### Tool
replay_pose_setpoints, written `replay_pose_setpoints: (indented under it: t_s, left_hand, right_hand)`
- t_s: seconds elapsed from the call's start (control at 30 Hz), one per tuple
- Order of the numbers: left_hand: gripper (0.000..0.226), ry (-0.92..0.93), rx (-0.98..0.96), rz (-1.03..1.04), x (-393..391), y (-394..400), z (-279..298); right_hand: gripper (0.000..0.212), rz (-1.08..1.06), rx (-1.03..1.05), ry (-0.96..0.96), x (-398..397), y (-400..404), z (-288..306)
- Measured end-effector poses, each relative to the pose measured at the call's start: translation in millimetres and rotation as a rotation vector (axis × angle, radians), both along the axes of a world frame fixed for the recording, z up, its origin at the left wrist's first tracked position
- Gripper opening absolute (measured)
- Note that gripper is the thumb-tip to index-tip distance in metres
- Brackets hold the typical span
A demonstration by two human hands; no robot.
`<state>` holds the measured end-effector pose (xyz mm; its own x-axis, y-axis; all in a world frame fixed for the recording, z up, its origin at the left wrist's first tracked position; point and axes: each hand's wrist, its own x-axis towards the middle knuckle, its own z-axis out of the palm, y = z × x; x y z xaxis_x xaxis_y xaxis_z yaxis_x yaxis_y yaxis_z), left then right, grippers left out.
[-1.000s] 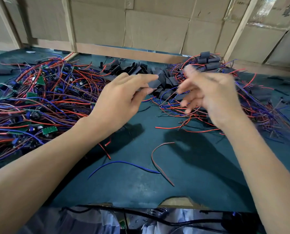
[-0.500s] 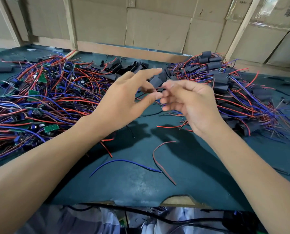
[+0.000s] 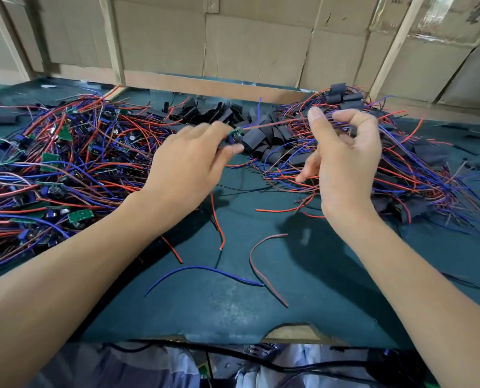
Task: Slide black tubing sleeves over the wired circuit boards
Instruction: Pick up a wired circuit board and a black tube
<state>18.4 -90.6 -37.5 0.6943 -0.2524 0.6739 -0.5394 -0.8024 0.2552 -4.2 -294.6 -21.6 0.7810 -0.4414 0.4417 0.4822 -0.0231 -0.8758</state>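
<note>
Fingers of the left hand [image 3: 188, 166] are curled together and pinch a small green circuit board [image 3: 236, 132] between thumb and fingertips, with a black tubing sleeve [image 3: 251, 139] right at the board, though I cannot tell if the sleeve is already over it. Thumb and forefinger of the right hand [image 3: 342, 161] are closed on the thin wires [image 3: 275, 124] that run from this board, and the wires are pulled straight between the two hands; the other fingers of this hand are loosely bent, one pointing down to the left. Nearest to the camera, on the dark green table [image 3: 233, 309], lie three loose pieces of wire: a blue wire [image 3: 202, 268], a brown wire [image 3: 261, 264] just beside it, and a red wire [image 3: 218, 222] a little further. Behind the left forearm spreads a big heap of wired boards [image 3: 51, 163] with red and blue leads and green boards among them. To the right, behind the right hand, lies a second heap of wires [image 3: 418, 175] with black sleeves in it. Between the two heaps, further back, sits a pile of black sleeves [image 3: 213, 113]. At the far edge stands a cardboard wall [image 3: 255, 49] with wooden battens [image 3: 111, 40].
</note>
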Motion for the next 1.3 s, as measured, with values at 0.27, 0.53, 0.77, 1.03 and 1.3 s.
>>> replay_pose_setpoints:
  t_s: [0.27,0.53,0.77,1.03,1.3]
  left_hand:
    - [0.05,-0.072,-0.074,0.086,-12.6,-5.9,9.1]
    - [0.056,-0.002,-0.03,-0.455,-12.2,-8.9,1.2]
    - [0.022,-0.027,-0.105,-0.229,3.1,-0.9,-5.8]
    - [0.023,0.119,-0.201,-0.471,3.4,-8.0,4.1]
    - [0.038,0.326,0.4,-0.14,112.2,-6.5,33.3]
  right_hand:
    - [0.019,0.196,-0.475,-0.204,-22.3,16.1,-1.5]
    - [0.031,0.568,-0.229,0.294,-8.9,22.2,-13.9]
    - [0.018,0.487,0.152,0.207,-0.6,11.0,-3.3]
    - [0.013,0.582,0.108,0.235,-0.5,19.5,-10.7]
    - [0.008,0.36,0.146,0.19,7.0,8.1,-11.3]
